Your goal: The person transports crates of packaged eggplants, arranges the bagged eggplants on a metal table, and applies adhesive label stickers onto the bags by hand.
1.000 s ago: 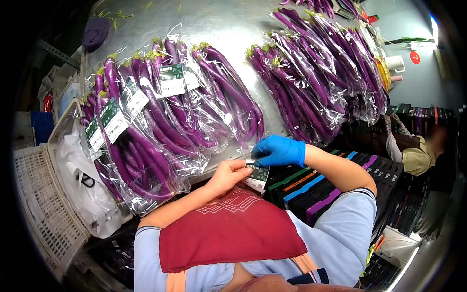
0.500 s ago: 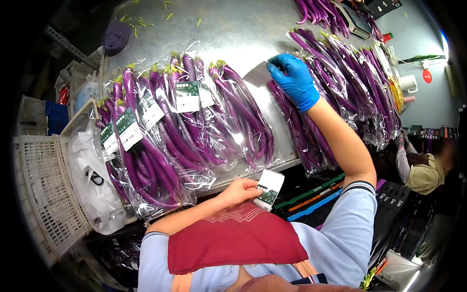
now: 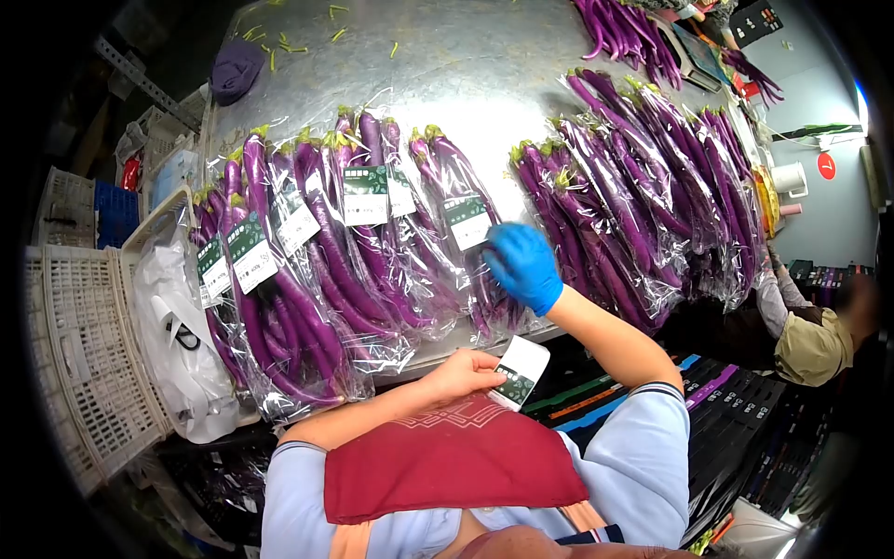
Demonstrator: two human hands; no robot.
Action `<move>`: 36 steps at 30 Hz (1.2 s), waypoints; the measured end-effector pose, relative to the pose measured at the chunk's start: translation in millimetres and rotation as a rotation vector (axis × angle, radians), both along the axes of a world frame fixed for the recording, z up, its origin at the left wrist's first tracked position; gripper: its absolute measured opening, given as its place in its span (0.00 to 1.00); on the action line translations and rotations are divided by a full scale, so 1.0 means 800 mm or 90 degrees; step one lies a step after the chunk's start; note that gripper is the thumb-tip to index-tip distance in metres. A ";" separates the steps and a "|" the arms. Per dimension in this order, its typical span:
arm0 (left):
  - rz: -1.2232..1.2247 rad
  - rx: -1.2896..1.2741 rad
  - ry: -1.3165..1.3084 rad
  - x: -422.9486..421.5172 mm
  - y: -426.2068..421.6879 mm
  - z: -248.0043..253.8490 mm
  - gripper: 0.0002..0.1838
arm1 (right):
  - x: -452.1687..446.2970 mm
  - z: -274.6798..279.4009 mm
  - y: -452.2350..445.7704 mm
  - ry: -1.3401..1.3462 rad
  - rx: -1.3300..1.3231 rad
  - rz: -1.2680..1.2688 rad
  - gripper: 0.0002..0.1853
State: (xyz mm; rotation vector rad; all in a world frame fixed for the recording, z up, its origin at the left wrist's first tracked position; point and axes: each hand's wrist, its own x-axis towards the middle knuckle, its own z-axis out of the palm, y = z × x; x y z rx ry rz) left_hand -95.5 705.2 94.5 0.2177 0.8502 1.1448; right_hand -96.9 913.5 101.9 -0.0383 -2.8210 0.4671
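Note:
Bare and close to the apron, my left hand (image 3: 466, 374) pinches a stack of green-and-white labels (image 3: 518, 373). My right hand (image 3: 523, 267), in a blue glove, is on the bagged eggplants at the right end of the left group, beside a label (image 3: 467, 222) lying on that bag. Its fingers are bent, and whether they grip the bag is not clear. More bagged eggplants (image 3: 317, 233) with labels lie to the left. A second group of bagged eggplants (image 3: 633, 196), with no labels showing, lies to the right.
The metal table (image 3: 447, 56) has a purple cloth (image 3: 237, 70) at its far left. Loose eggplants (image 3: 626, 37) lie at the back right. A white crate (image 3: 88, 363) stands left, black crates (image 3: 736, 401) lower right. Another person (image 3: 815, 345) is at the far right.
My right hand left the labels, swung up over the table, then came down onto the bag. A label now shows on that bag. My left hand still holds the labels.

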 end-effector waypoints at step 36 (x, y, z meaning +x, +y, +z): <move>-0.101 0.048 0.063 0.005 -0.040 0.015 0.13 | -0.041 0.080 -0.035 -0.136 -0.180 -0.211 0.36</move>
